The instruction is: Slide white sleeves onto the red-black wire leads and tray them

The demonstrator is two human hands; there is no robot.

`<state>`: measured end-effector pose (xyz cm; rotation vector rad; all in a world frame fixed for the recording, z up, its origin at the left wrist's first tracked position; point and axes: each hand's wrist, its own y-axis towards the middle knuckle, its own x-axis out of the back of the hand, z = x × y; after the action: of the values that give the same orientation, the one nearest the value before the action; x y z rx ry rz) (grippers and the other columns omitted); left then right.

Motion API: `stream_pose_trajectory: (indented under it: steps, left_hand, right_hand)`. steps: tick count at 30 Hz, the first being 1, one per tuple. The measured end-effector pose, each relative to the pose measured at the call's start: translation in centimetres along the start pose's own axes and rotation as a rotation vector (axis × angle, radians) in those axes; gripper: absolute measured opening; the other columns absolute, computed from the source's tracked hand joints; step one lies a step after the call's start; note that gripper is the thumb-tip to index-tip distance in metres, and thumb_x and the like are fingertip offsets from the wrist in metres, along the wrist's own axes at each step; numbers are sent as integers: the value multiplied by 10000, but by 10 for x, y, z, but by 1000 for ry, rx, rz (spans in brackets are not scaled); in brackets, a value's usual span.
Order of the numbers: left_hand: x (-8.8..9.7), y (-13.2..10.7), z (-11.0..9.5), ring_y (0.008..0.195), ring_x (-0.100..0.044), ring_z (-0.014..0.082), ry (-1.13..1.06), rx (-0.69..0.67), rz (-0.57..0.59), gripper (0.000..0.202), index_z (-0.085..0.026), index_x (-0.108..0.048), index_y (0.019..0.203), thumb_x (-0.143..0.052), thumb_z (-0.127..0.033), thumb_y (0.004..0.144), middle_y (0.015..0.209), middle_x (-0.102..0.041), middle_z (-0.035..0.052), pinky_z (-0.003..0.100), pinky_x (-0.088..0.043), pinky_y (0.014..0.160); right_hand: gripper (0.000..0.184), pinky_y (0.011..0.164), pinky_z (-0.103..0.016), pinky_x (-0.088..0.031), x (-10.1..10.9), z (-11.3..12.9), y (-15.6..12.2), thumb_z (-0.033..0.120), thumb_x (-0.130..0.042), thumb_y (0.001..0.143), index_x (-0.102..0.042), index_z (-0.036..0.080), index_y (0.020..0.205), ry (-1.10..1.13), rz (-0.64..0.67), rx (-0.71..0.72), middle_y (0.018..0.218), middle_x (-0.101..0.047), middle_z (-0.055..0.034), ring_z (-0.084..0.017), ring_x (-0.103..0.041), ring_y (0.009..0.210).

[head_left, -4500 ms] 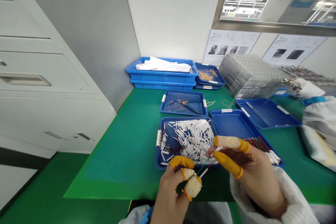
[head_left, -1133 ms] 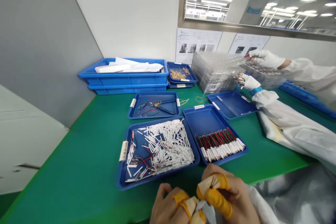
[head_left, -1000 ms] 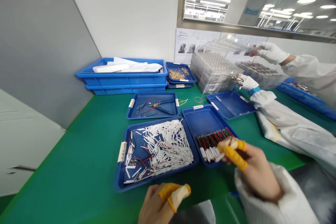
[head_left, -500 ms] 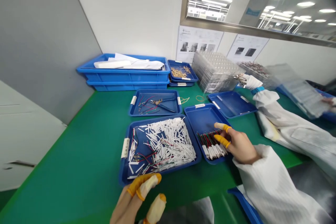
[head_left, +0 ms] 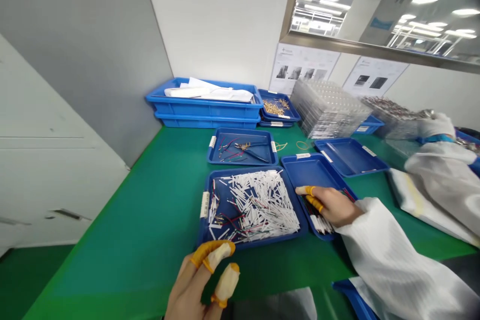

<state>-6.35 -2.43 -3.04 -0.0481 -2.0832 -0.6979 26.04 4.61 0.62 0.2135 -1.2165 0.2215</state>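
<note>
My left hand (head_left: 200, 280), with yellow and pale finger cots, hovers at the near edge of a blue tray (head_left: 204, 232). Its thumb and fingers are apart, holding nothing visible. Loose white sleeves (head_left: 266, 205) and some thin coloured wires fill that tray. In the narrower blue tray (head_left: 311, 167) to its right, my right hand (head_left: 333, 205) is closed over thin wires with white ends (head_left: 321, 224). Red strands (head_left: 349, 194) stick out beyond the back of this hand. The fingers cover most of the wires, so how many are held is hidden.
Behind stand a small tray (head_left: 212, 155) with cutting pliers (head_left: 255, 152), stacked blue bins (head_left: 206, 109), a tray of brass-coloured parts (head_left: 275, 107) and clear plastic trays (head_left: 330, 110). Another blue tray (head_left: 348, 157) lies right. A co-worker's sleeve (head_left: 442, 165) reaches in there.
The view has turned left, so things sit further right. My right hand has moved left and closed over the wires. The co-worker's hand has moved right; my left hand is little changed.
</note>
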Motion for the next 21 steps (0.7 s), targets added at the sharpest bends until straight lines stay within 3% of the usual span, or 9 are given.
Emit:
stream_pose_trajectory:
  steps: [3,6,10,13,17,21]
  left_hand:
    - [2,0,8,774,-636,220,42,39,-21,435,-237,-528,1081,-450,-95,677,910,-638,74,266,-531,560]
    - [4,6,13,787,-619,224,44,89,-55,442,-244,-546,1051,-417,-70,665,920,-620,70,300,-530,587]
    - [6,14,13,860,-577,227,15,156,-48,378,-227,-549,1050,-437,-94,715,980,-596,80,349,-525,677]
    - [7,14,14,859,-560,232,24,170,-53,353,-213,-552,1047,-435,-108,731,966,-588,87,382,-515,705]
    - [9,11,20,877,-542,240,66,180,-46,358,-211,-533,1063,-442,-113,732,972,-584,85,397,-500,722]
    - [12,17,24,884,-529,247,130,226,-32,352,-222,-521,1072,-444,-127,742,959,-579,71,395,-489,716]
  right_hand:
    - [353,861,-364,-456,5,10,1,95,-431,789,-575,223,1084,-27,-25,10,1099,-629,-45,-210,-570,1014]
    - [323,844,-403,-447,4,39,6,169,-426,821,-551,206,1117,-48,-68,39,1108,-617,-78,-231,-564,1008]
    - [224,719,-328,-464,-19,99,17,190,-498,800,-619,215,987,-46,-35,162,919,-681,-47,-190,-617,815]
    - [255,698,-332,-433,-43,133,28,252,-606,729,-615,211,981,-50,12,221,872,-676,-45,-215,-591,843]
    - [102,660,-339,-392,-57,147,38,156,-582,727,-632,178,813,-74,11,216,763,-659,-59,-223,-579,781]
    - [85,646,-325,-391,-49,142,38,107,-559,725,-611,175,725,-45,-32,191,727,-641,-51,-204,-579,733]
